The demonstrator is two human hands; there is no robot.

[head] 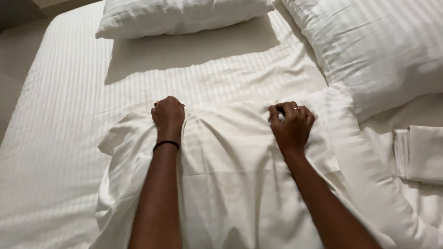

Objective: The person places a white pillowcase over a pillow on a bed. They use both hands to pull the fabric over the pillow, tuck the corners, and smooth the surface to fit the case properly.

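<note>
the bed (64, 115) sheet is white with faint woven stripes. both pillows, the far pillow (180, 16) and the right pillow (383, 50), show the same white stripes. the pillowcase (230, 175) is plain cream-white. a black wristband (165, 144), a silver ring (296, 109).

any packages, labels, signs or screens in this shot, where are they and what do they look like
None in view: no package, label, sign or screen.
Only bedding shows: a white striped bed sheet, two white pillows, a folded white cloth at the right edge.
Left hand and right hand grip a plain white sheet.
</note>
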